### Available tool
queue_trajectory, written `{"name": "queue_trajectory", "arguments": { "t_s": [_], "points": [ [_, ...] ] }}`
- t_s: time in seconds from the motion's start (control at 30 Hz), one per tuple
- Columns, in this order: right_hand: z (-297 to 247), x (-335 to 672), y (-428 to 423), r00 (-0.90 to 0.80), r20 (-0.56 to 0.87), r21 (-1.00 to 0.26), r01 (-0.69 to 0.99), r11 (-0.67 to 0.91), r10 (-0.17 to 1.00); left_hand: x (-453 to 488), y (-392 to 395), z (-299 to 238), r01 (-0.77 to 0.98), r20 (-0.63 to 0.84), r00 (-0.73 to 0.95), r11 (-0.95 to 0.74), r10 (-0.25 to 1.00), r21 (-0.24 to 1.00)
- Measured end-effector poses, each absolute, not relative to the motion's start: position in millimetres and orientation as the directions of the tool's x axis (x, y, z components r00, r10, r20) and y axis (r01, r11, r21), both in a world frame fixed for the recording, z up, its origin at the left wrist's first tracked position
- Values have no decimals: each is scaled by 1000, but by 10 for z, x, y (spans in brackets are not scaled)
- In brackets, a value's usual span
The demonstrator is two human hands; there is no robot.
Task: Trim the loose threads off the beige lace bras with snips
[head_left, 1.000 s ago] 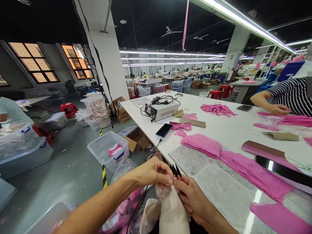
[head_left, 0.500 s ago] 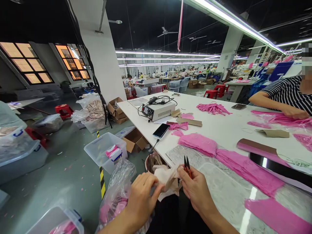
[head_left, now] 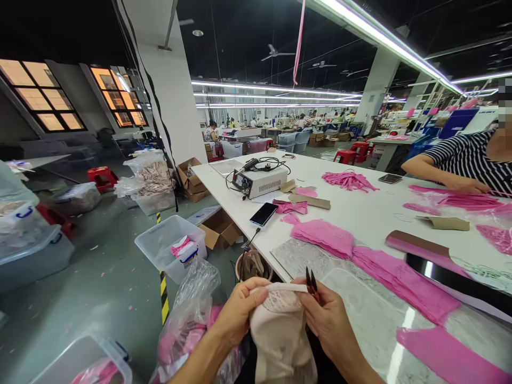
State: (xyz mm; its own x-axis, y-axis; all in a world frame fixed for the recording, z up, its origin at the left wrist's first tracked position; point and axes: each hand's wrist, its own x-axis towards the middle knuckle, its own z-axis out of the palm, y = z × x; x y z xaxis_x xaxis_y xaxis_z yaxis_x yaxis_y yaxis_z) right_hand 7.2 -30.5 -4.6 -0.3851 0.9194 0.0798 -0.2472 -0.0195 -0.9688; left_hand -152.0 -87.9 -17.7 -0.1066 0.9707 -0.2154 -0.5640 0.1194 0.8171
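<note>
While left grip (head_left: 241,308) and right grip (head_left: 327,316) pinch, beige cloth (head_left: 280,336) hangs between

- One view, from a camera worn on the person's head, facing forward and down.
- Nearest the lens, at bottom centre: left hand (head_left: 239,312) and right hand (head_left: 330,317), seen from above and behind.
- The table (head_left: 360,213) stretches away from the lower right to the centre; floor (head_left: 104,304) fills the lower left.
- The wide view reaches far back and up: windows (head_left: 31,100) at upper left, ceiling lights (head_left: 368,24) at upper right.
</note>
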Motion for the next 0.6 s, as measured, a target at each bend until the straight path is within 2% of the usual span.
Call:
{"name": "queue_trajectory", "arguments": {
  "t_s": [0.07,0.2,0.27,0.3,0.37,0.4,0.5,0.6],
  "points": [
    [-61,103,-306,-459,50,-976,-213,-55,887,-1575,-827,-199,-554,-248,-69,170,966,815],
    [-57,162,-356,-558,64,-991,-131,-12,827,-1599,-725,-298,-333,-201,-61,170,978,927],
    [-68,192,-398,-535,64,-997,-70,31,843,-1552,-724,-336,-128,-85,-153,65,985,990],
    [-83,202,-421,-503,60,-998,-43,44,862,-1516,-747,-348,40,34,-227,-25,973,999],
    [-130,210,-469,-422,57,-998,-13,57,905,-1426,-835,-360,440,352,-325,-189,878,878],
    [-157,207,-494,-387,62,-998,-3,66,920,-1380,-893,-361,559,475,-292,-255,830,789],
    [-233,179,-560,-318,128,-989,34,146,939,-1267,-1062,-355,634,625,-46,-461,779,621],
    [-292,160,-595,-309,194,-974,53,221,931,-1223,-1138,-358,684,696,57,-536,716,495]
  ]
}}
